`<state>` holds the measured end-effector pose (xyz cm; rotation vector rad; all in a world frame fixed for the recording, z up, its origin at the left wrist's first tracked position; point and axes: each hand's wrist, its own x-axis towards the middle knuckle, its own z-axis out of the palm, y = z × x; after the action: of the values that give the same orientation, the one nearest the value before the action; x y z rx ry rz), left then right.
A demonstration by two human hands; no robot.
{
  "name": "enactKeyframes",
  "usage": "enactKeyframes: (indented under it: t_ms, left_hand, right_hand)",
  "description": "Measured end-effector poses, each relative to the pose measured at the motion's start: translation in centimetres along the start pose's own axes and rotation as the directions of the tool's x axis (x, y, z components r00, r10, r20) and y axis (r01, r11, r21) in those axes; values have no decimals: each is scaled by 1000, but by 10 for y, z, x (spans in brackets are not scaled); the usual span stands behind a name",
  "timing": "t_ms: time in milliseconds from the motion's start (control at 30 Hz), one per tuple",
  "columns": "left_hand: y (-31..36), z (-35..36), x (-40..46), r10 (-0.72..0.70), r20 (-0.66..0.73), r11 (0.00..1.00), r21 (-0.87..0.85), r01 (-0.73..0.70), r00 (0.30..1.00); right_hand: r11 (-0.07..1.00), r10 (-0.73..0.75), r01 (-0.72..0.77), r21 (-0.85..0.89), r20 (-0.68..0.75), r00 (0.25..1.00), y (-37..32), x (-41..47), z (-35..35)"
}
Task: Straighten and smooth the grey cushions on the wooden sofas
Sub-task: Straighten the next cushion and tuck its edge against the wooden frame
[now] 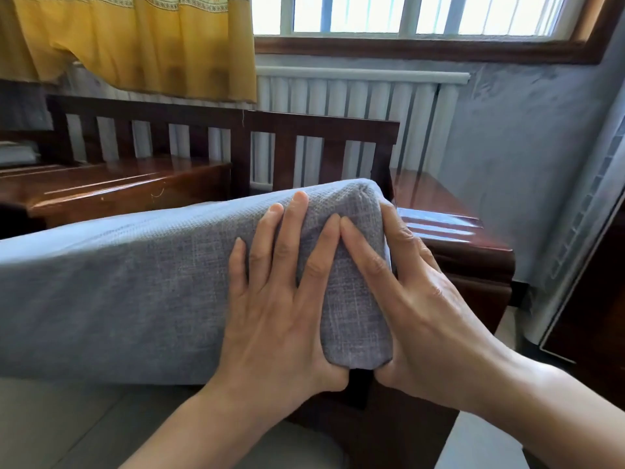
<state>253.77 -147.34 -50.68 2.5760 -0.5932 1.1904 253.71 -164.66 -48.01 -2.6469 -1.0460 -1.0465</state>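
A long grey woven cushion [118, 292] stands on its edge across the dark wooden sofa [304, 126], its right end near the glossy armrest [449, 228]. My left hand [274, 299] lies flat on the cushion's front face close to that end. Its fingers are straight and spread, and its thumb is tucked under the bottom edge. My right hand [416, 292] presses against the rounded right end. Its fingers are straight and point up, its thumb is below the corner, and its index fingertip touches my left one.
Behind the cushion the slatted sofa back stands in front of a white radiator [355, 103] under a window. A yellow curtain [135, 38] hangs at the upper left. A second wooden seat [101, 187] lies at the left. Pale floor tiles [50, 418] show below.
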Motion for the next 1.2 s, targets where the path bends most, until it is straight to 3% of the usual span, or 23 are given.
enactKeyframes:
  t_ms: [233,433,567,700,833,933,1200]
  left_hand:
    - [-3,-19,54,-42,41,999,-31,44,998]
    - [-25,-62,125,-263,-2,963,-68,262,965]
    - [-60,-84,157,-510,105,857,-25,515,854]
    - [-103,-97,193,-619,236,773,12,635,749]
    - [-133,-98,213,-603,225,766,-106,634,765]
    - [-146,-99,209,-583,138,780,-183,599,801]
    - [-165,-109,216,-603,103,775,-161,611,791]
  right_hand:
    - [999,3,-5,49,52,999,22,52,-37]
    - [993,-112,105,55,153,982,37,158,-80]
    - [963,-232,147,227,416,879,28,242,-83]
    - [958,-244,149,244,426,871,23,306,-60]
    - [941,-295,203,271,361,885,28,347,-51]
    - [929,-315,208,306,362,877,28,357,-47]
    - [899,-364,210,385,385,848,28,385,-40]
